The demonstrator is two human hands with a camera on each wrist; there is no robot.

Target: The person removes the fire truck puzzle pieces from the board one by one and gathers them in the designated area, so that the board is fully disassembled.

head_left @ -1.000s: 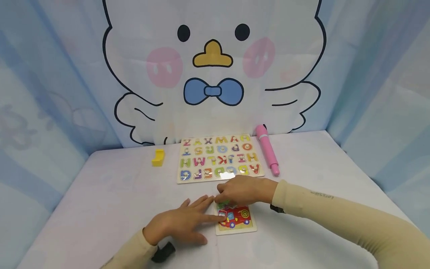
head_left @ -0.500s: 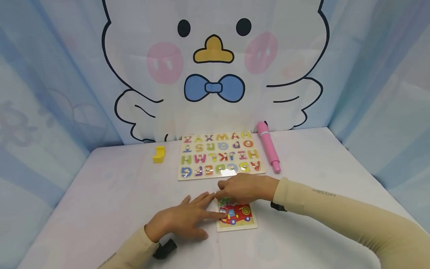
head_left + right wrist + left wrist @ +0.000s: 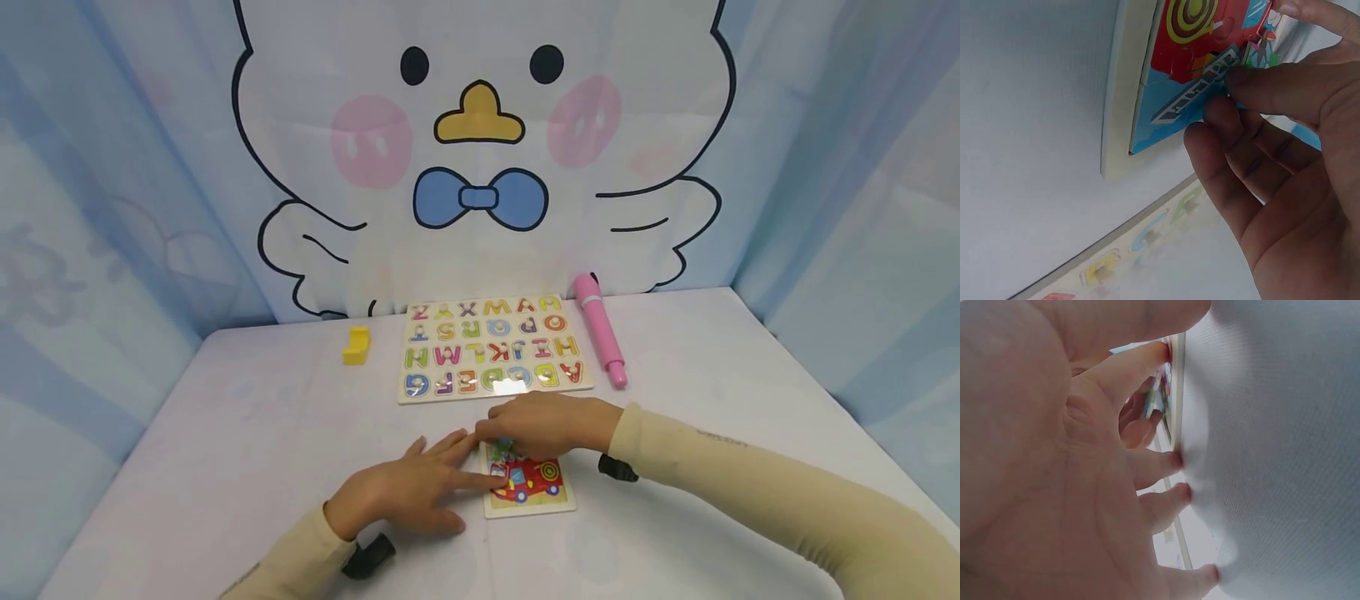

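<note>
A small jigsaw puzzle (image 3: 528, 487) with a red fire truck picture lies in a pale frame on the table in the head view. My left hand (image 3: 408, 496) lies spread at its left side, the index finger on the truck's front and other fingertips down on the cloth. My right hand (image 3: 543, 425) covers the far part of the puzzle. In the right wrist view, its thumb and curled fingers pinch a colourful puzzle piece (image 3: 1263, 53) at the corner of the puzzle beside a blue piece with a grey ladder (image 3: 1194, 87). The fingers hide part of the held piece.
Just beyond the hands lies a wooden alphabet board (image 3: 495, 347) with knobbed letters. A pink pen-like stick (image 3: 600, 331) is to its right, a yellow block (image 3: 356, 346) to its left. A cartoon-printed curtain (image 3: 480, 250) stands behind the table.
My right hand shifts slightly, fingertips a little further left, and a bit of blue shows beneath it. The left hand stays in place on the puzzle; the head view tilts slightly.
</note>
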